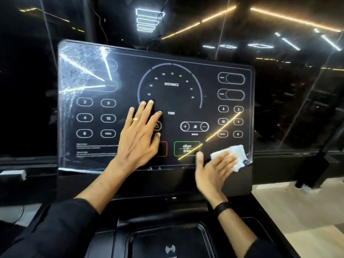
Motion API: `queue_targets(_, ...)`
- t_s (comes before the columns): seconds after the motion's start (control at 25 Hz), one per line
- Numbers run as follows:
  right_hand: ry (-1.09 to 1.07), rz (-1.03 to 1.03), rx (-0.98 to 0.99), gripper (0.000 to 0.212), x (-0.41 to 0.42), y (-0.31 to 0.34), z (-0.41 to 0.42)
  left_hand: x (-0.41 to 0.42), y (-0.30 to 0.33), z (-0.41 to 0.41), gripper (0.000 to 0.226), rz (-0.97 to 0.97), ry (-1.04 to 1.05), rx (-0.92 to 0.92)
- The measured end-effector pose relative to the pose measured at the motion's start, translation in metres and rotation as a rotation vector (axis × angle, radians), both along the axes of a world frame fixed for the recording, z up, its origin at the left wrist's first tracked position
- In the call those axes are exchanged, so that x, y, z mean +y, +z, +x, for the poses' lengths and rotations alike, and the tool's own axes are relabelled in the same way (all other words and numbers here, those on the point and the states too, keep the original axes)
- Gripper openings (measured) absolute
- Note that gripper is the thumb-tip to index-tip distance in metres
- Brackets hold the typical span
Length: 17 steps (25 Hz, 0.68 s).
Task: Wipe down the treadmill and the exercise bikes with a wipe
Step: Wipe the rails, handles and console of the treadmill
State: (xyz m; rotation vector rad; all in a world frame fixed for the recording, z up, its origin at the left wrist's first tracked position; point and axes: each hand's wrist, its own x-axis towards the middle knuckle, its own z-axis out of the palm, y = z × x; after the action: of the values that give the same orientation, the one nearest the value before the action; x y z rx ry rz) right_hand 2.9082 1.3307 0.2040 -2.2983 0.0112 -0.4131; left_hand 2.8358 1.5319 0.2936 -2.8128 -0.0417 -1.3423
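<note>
White and crumpled, the wipe (235,155) lies flat on the treadmill panel (173,101), down in the bottom right corner. The right hand (214,171) presses it there with straight fingers, not curled round it. The left hand (138,134) lies flat and spread on the middle of the panel, just under the round dial, holding nothing. It wears a gold ring (135,119). The panel is black and shiny, with a clear film (74,75) that looks wrinkled at the top left. Its right edge is just beside the wipe. Dark glass (288,81) behind the panel shows ceiling lights. Below sits a black tray (167,237). Pale floor (297,211) lies open on the right.
</note>
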Motion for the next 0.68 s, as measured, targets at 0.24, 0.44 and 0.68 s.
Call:
queue_targets(0.24, 0.205, -0.345, -0.361, 0.111, 0.101, -0.005, -0.040, 0.046, -0.025, -0.061, 0.057, -0.119, 0.103, -0.062)
queue_targets(0.44, 0.344, -0.489, -0.507, 0.112, 0.161, 0.022, -0.070, 0.082, -0.032, -0.103, 0.049, -0.271, 0.229, -0.168)
queue_targets(0.68, 0.422, -0.643, -0.579, 0.108, 0.184, 0.017, -0.090, 0.096, -0.049, -0.121, 0.050, -0.318, 0.250, -0.169)
